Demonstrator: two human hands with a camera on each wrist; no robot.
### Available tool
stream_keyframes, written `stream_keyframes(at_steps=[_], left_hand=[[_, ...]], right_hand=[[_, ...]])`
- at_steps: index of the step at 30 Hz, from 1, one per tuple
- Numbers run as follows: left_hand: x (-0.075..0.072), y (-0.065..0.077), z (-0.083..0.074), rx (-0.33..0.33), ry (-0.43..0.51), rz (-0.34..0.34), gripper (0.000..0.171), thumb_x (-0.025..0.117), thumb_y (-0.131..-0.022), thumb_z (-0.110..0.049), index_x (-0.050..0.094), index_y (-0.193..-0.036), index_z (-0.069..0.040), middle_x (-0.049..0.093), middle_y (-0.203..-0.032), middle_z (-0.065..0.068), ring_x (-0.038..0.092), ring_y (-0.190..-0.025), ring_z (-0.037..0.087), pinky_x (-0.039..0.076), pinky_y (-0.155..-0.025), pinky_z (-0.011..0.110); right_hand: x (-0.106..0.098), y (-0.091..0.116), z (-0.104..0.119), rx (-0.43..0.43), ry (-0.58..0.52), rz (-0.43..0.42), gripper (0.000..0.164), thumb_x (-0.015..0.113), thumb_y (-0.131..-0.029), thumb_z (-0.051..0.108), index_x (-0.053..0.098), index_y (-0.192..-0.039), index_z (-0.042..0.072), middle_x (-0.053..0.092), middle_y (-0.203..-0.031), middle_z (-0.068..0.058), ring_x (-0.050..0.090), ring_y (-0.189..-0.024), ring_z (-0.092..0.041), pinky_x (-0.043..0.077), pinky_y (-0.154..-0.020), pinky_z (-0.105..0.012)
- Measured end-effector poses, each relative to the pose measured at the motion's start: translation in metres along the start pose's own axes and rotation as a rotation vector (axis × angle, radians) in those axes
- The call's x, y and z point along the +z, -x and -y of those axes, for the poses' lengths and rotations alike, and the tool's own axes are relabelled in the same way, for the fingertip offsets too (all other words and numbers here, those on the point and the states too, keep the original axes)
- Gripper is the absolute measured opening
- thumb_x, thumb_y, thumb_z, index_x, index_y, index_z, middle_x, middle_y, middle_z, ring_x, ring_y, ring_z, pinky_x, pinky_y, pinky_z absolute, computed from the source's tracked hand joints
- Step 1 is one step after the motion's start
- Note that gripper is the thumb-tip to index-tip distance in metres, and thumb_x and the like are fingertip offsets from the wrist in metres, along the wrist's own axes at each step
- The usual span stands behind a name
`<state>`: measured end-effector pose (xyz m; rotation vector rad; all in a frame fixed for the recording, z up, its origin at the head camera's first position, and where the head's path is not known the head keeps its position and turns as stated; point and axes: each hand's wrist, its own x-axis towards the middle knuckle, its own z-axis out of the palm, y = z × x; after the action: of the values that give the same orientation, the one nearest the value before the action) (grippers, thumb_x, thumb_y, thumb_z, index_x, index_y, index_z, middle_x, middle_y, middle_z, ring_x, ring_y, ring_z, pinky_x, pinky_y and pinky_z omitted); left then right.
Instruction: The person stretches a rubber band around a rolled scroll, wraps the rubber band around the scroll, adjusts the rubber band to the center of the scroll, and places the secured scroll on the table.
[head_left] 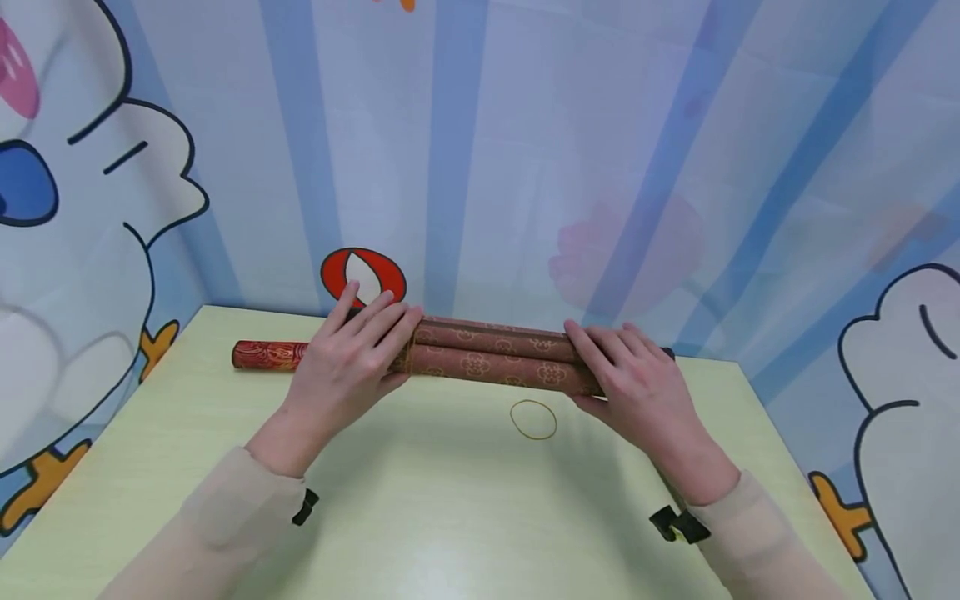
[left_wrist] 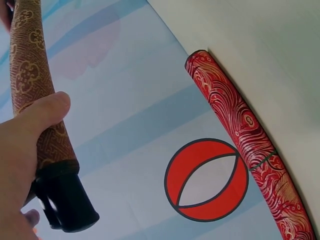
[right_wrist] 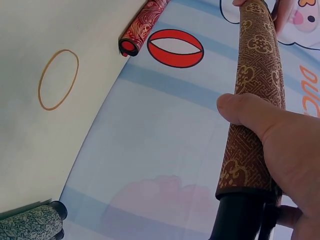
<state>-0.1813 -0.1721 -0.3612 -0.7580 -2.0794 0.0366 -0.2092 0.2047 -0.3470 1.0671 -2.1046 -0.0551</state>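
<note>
A brown scroll [head_left: 487, 364] with gold flower patterns is held up level above the back of the table, rolled from both ends into two parallel rolls. My left hand [head_left: 341, 371] grips its left end and my right hand [head_left: 637, 383] its right end. Both thumbs lie across the near side, as the wrist views show. Black end caps [left_wrist: 67, 200] stick out past the fabric. By the left fingers a thin yellowish line crosses the rolls; whether it is a band I cannot tell. Behind the left hand lies a red patterned scroll [head_left: 270, 355], partly hidden.
A thin yellow rubber band [head_left: 533, 419] lies on the pale table [head_left: 450, 508] below the brown scroll. The right wrist view has a green patterned scroll [right_wrist: 31, 223] at the table's edge. A cartoon-printed cloth [head_left: 510, 167] hangs behind and around the table.
</note>
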Motion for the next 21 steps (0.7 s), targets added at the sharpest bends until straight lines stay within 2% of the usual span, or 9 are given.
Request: stream_keyframes(at_steps=[4, 11, 17, 21], left_hand=[[-0.0013, -0.0016, -0.0027, -0.018, -0.036, 0.045, 0.094, 0.107, -0.062, -0.035, 0.067, -0.141, -0.002, 0.072, -0.133, 0.016, 0.069, -0.126, 0.036, 0.037, -0.124, 0.059], [-0.0051, -0.0034, -0.0056, -0.086, -0.046, 0.136, 0.098, 0.105, -0.067, -0.035, 0.06, -0.149, -0.004, 0.068, -0.143, 0.016, 0.063, -0.135, 0.035, 0.031, -0.127, 0.059], [-0.0073, -0.0043, -0.0043, -0.15, -0.08, 0.251, 0.097, 0.101, -0.074, -0.037, 0.056, -0.154, -0.004, 0.064, -0.148, 0.016, 0.059, -0.14, 0.035, 0.026, -0.13, 0.058], [-0.0079, -0.0045, -0.0032, -0.152, -0.087, 0.254, 0.094, 0.101, -0.073, -0.037, 0.06, -0.15, -0.003, 0.067, -0.144, 0.016, 0.058, -0.139, 0.037, 0.029, -0.128, 0.058]], right_hand=[[0.0012, -0.0002, -0.0012, -0.009, -0.026, 0.001, 0.095, 0.106, -0.062, 0.026, 0.063, -0.144, 0.0, 0.071, -0.116, -0.02, 0.072, -0.099, -0.042, 0.059, -0.098, -0.06], [0.0049, -0.0014, -0.0031, 0.007, -0.045, 0.013, 0.092, 0.105, -0.065, 0.027, 0.064, -0.143, 0.003, 0.071, -0.115, -0.017, 0.072, -0.095, -0.038, 0.064, -0.071, -0.051], [0.0084, -0.0072, -0.004, 0.02, -0.049, 0.023, 0.086, 0.102, -0.07, 0.026, 0.065, -0.144, 0.004, 0.072, -0.116, -0.016, 0.073, -0.094, -0.037, 0.064, -0.073, -0.052], [0.0094, -0.0095, -0.0016, 0.031, -0.052, 0.047, 0.087, 0.102, -0.069, 0.028, 0.065, -0.144, 0.005, 0.072, -0.117, -0.016, 0.072, -0.096, -0.036, 0.064, -0.073, -0.051]])
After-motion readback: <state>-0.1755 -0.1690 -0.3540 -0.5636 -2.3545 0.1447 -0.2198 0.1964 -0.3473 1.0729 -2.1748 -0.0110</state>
